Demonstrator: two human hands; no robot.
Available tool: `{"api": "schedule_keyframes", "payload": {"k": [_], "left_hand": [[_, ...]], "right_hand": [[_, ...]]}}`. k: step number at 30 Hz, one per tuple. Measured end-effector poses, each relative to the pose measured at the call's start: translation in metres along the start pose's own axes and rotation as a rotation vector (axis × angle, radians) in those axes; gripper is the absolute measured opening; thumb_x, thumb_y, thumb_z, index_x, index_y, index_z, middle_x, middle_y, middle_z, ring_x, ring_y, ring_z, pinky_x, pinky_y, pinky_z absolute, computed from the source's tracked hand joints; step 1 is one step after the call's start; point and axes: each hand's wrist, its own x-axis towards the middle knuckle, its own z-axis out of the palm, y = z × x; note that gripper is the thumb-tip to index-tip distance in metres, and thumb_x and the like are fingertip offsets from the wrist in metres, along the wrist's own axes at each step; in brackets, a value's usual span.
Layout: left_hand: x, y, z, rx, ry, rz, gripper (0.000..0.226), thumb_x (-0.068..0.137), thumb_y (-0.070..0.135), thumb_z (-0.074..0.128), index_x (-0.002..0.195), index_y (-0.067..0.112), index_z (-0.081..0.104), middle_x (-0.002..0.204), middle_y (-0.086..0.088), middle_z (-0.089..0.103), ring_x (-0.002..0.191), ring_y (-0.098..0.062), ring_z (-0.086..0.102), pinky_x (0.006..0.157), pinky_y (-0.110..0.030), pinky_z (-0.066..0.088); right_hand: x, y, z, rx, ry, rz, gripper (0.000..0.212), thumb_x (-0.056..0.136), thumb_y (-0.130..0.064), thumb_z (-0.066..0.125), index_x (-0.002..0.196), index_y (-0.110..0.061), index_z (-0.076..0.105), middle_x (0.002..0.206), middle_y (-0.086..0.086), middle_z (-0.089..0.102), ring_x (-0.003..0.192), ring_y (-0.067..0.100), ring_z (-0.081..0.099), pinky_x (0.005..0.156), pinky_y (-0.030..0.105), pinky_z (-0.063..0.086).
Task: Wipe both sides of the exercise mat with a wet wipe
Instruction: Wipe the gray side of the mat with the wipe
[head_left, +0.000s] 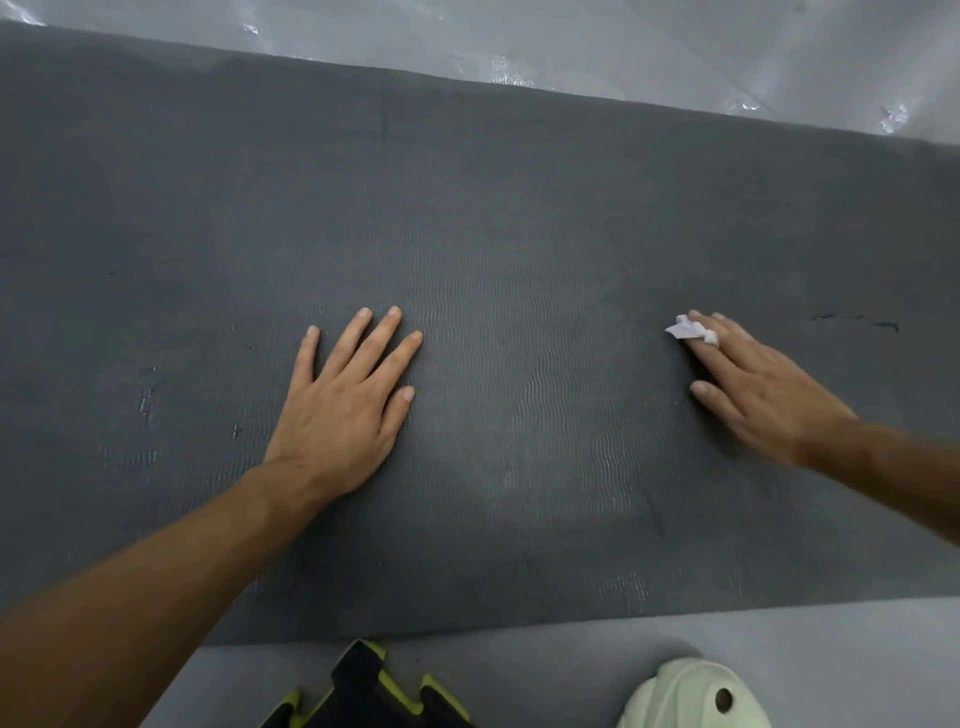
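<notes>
A dark grey exercise mat with a fine wavy texture lies flat across the floor and fills most of the view. My left hand rests palm down on the mat left of centre, fingers spread, holding nothing. My right hand lies flat on the mat at the right and presses a crumpled white wet wipe under its fingers; only a small part of the wipe shows at the fingertips. A lighter, damp-looking patch sits on the mat between my hands.
Pale grey floor runs beyond the mat's far edge and along its near edge. A black and yellow object and a pale green shoe sit at the bottom edge. Small scuffs mark the mat at left and far right.
</notes>
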Motion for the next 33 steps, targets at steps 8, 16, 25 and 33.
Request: {"api": "schedule_keyframes", "payload": {"k": [8,16,25,33], "left_hand": [[-0.006,0.025,0.005,0.009,-0.017,0.062,0.06,0.106,0.048,0.019,0.163,0.03,0.026,0.173,0.002,0.013,0.16,-0.02,0.006,0.126,-0.061,0.011],[-0.005,0.008,-0.001,0.004,-0.035,0.017,0.066,0.104,0.058,0.021,0.164,0.031,0.022,0.174,0.005,0.008,0.16,-0.015,0.003,0.128,-0.052,0.011],[-0.007,-0.017,-0.008,-0.004,-0.007,-0.079,0.066,0.104,0.061,0.018,0.164,0.034,0.02,0.173,0.007,0.008,0.16,-0.015,0.001,0.128,-0.052,0.008],[0.004,-0.044,-0.016,0.005,0.002,-0.179,0.066,0.103,0.061,0.016,0.164,0.036,0.018,0.174,0.007,0.006,0.16,-0.015,-0.001,0.128,-0.053,0.005]], "right_hand": [[-0.029,-0.102,0.015,-0.014,0.037,-0.384,0.07,0.11,-0.053,0.026,0.166,-0.011,0.019,0.174,0.003,0.012,0.161,0.028,0.003,0.127,0.044,0.013],[0.012,-0.164,0.008,-0.141,-0.019,-0.73,0.066,0.111,-0.054,0.022,0.165,-0.016,0.023,0.175,0.001,0.004,0.161,0.02,-0.006,0.13,0.045,0.005],[0.128,-0.096,-0.035,0.125,0.098,0.085,0.072,0.108,-0.058,0.018,0.166,-0.016,0.015,0.175,0.0,0.006,0.161,0.022,0.003,0.13,0.046,0.011],[0.091,-0.174,-0.016,0.104,0.051,-0.397,0.079,0.105,-0.064,0.019,0.167,-0.016,0.005,0.175,0.004,0.003,0.161,0.021,-0.008,0.131,0.042,0.002]]}}
